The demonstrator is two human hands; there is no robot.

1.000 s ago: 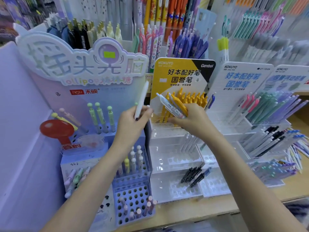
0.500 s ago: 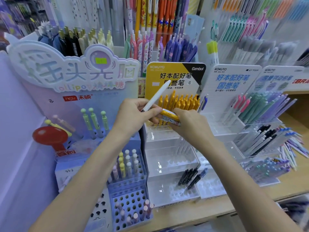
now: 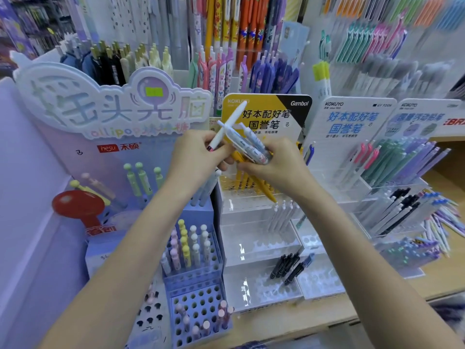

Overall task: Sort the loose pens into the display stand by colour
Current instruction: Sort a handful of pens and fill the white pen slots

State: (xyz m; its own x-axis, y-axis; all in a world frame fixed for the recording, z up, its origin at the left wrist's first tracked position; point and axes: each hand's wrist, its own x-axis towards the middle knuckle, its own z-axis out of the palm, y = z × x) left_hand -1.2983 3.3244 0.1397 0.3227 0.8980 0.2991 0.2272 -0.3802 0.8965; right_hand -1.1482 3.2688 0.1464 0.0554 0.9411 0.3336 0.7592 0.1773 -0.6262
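Observation:
My left hand (image 3: 195, 157) pinches a white pen (image 3: 229, 124) that points up and to the right. My right hand (image 3: 274, 163) grips a bundle of pens (image 3: 251, 144), white ones with printed barrels and a yellow pen (image 3: 259, 183) that hangs down below my palm. Both hands meet in front of the clear tiered display stand (image 3: 254, 238) with the yellow Kokuyo card (image 3: 279, 114). Yellow pens (image 3: 239, 182) stand in its top tier, white pens (image 3: 283, 215) one tier down, black pens (image 3: 288, 267) near the bottom.
A lilac lollipop-pen display (image 3: 113, 114) with a blue perforated holder (image 3: 198, 308) stands at the left. More clear stands with pink, green, purple and black pens (image 3: 392, 162) stand at the right. Pen racks (image 3: 226, 46) fill the back. The wooden shelf edge (image 3: 289, 326) runs along the front.
My hands have come together in front of the yellow card. The bundle in my right hand has risen and now crosses the white pen held by my left hand.

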